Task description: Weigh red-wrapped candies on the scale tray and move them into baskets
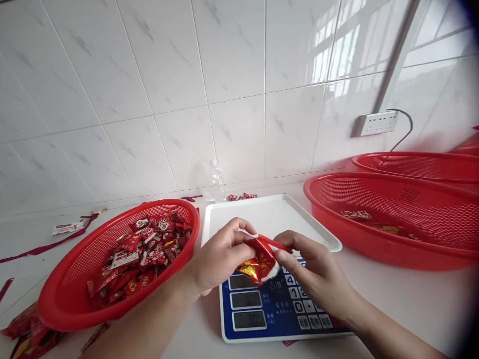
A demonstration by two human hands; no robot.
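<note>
Above a digital scale (277, 314), both hands hold a small red and gold shiny pouch (265, 262) with white at its edge. My left hand (224, 254) is closed on the pouch's left side, its fingertips partly hidden behind it. My right hand (314, 271) pinches the right upper edge, where a red strip stretches between the hands. What the pouch contains cannot be made out. Behind it lies the scale's white weighing tray (258, 212).
A red basket (63, 309) full of wrapped sweets (145, 249) stands left. Two red baskets are at right, the nearer basket (389, 254) holding a few packets. A clear plastic bottle (217, 182) stands by the tiled wall. A dark red ribbon (48, 247) lies far left.
</note>
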